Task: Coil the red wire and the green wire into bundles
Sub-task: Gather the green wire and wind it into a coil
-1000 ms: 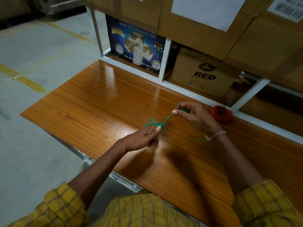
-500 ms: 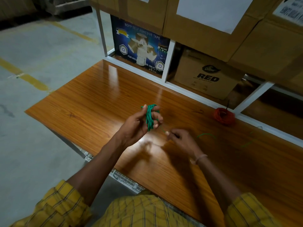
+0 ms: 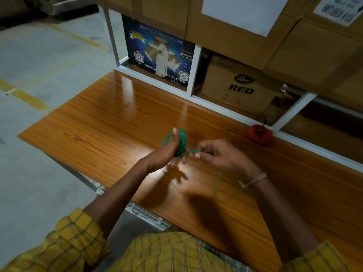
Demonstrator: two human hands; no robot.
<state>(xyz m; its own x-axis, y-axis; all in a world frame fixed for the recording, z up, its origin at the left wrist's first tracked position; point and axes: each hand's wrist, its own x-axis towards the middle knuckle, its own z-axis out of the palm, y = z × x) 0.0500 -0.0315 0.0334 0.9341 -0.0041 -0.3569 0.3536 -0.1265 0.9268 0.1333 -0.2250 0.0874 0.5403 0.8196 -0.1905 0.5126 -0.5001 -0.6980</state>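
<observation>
My left hand [image 3: 167, 152] is raised over the middle of the wooden table [image 3: 110, 122], with several loops of the green wire [image 3: 181, 142] wound around its fingers. My right hand [image 3: 222, 156] is close beside it, pinching the free strand of the green wire next to the coil. A blurred tail of the strand trails down past my right wrist. The red wire [image 3: 260, 134] lies as a finished round bundle on the table at the back right, against the white shelf frame [image 3: 231, 114].
Behind the table a white shelf rack holds a blue adhesive-tape box [image 3: 157, 54] and a brown carton marked RED [image 3: 239, 89], with larger cartons [image 3: 235, 22] above. Concrete floor with yellow lines [image 3: 27, 95] lies to the left.
My right hand moved from far right, pulling the strand taut, to right beside my left hand. My left hand rose and turned, and the green coil on its fingers has grown.
</observation>
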